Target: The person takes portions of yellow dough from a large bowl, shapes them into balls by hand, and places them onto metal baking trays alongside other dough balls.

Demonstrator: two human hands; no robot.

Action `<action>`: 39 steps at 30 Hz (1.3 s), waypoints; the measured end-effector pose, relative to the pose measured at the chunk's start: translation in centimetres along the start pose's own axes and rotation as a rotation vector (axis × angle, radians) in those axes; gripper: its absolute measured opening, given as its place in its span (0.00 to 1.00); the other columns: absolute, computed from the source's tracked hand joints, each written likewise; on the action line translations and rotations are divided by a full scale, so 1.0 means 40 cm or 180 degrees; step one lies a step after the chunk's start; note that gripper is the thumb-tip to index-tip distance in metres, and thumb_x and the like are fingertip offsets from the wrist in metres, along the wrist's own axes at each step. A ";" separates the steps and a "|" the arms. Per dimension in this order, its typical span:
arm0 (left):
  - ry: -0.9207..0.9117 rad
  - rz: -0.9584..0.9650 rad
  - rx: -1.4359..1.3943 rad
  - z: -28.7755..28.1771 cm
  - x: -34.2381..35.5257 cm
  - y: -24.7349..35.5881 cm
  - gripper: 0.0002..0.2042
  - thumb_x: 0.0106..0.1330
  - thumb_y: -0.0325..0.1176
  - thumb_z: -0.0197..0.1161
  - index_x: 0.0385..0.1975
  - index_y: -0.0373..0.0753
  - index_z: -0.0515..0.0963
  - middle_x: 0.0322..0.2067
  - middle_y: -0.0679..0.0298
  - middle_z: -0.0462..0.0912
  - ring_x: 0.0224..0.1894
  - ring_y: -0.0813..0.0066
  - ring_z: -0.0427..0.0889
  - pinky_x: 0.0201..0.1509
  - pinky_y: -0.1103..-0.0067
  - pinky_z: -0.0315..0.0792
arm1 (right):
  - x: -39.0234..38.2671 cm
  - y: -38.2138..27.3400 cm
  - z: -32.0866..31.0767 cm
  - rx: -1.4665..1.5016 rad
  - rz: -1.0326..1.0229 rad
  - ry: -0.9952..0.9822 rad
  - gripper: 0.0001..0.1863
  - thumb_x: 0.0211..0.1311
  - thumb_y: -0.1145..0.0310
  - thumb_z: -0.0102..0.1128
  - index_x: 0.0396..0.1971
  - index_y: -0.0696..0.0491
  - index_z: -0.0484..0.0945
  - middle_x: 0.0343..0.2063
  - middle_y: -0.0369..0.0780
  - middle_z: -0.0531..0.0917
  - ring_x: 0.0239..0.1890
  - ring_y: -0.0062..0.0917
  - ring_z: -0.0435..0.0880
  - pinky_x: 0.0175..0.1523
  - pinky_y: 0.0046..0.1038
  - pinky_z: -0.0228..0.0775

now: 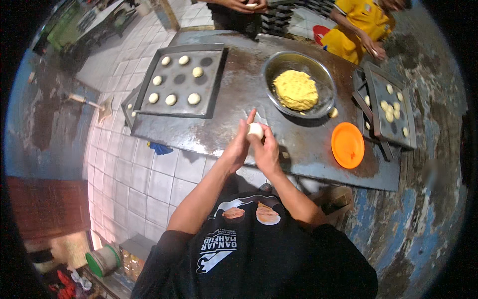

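Above the table's near edge, a pale round dough ball (pixel 255 130) is held between my two hands. My left hand (pixel 241 144) presses on its left side, with one finger stretched out past it. From the right, my right hand (pixel 267 150) curls its fingers and thumb around the ball. Just beyond, to the right, stands a wide metal bowl (pixel 326 82) with a large lump of yellow dough-like mass (pixel 296 90) in it. A dark square baking tray (pixel 215 79) at the left carries several spaced dough balls (pixel 194 98).
An orange plate (pixel 348 145) lies right of my hands on the dark table (pixel 239 60). Stacked trays (pixel 381 112) with more dough balls stand at the right end. Two people work across the table, one in yellow clothing (pixel 356 25). A small dough piece (pixel 333 113) sits beside the bowl.
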State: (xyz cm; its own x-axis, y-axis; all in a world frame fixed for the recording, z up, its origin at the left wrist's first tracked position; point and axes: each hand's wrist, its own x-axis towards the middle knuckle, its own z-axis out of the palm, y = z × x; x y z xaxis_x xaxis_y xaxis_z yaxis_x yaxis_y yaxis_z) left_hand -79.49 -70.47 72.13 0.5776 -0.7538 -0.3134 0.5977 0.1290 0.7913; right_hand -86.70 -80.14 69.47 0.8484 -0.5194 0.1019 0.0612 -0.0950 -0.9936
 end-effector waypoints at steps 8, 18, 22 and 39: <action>0.1450 0.0841 0.0597 -0.356 0.117 0.109 0.25 0.79 0.51 0.51 0.54 0.34 0.82 0.45 0.59 0.88 0.46 0.72 0.82 0.54 0.75 0.75 | 0.249 0.038 0.336 0.2436 0.2104 -0.1082 0.21 0.79 0.54 0.50 0.58 0.53 0.73 0.54 0.39 0.79 0.57 0.26 0.78 0.65 0.34 0.67; 0.2096 0.0821 -0.0364 -0.852 0.169 0.359 0.24 0.77 0.35 0.55 0.70 0.36 0.67 0.64 0.57 0.75 0.64 0.72 0.73 0.65 0.77 0.69 | 0.695 0.220 0.799 0.1361 0.3164 -0.2022 0.15 0.76 0.57 0.54 0.46 0.53 0.79 0.34 0.33 0.84 0.30 0.19 0.83 0.34 0.21 0.77; 0.2269 0.1094 -0.0049 -1.064 0.149 0.358 0.24 0.77 0.32 0.55 0.71 0.37 0.63 0.65 0.54 0.74 0.64 0.68 0.76 0.65 0.74 0.71 | 0.926 0.374 0.972 -0.2504 0.0046 -0.1241 0.28 0.69 0.54 0.58 0.56 0.62 0.71 0.53 0.55 0.78 0.52 0.48 0.79 0.58 0.50 0.68; 0.2800 0.0564 0.0380 -1.113 -0.047 0.377 0.17 0.75 0.36 0.60 0.59 0.35 0.76 0.54 0.62 0.83 0.55 0.75 0.80 0.61 0.77 0.72 | 1.212 0.465 0.872 -0.1306 0.1181 -0.1829 0.29 0.74 0.53 0.54 0.68 0.53 0.70 0.64 0.40 0.77 0.68 0.31 0.70 0.74 0.37 0.56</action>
State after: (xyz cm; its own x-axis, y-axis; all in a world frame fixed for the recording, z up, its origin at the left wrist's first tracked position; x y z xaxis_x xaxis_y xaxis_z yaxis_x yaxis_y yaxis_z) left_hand -46.82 -38.42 61.26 0.9013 0.0419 -0.4312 0.4263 0.0917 0.8999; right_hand -26.09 -77.45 54.23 0.9206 -0.0700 -0.3842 -0.3821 -0.3648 -0.8491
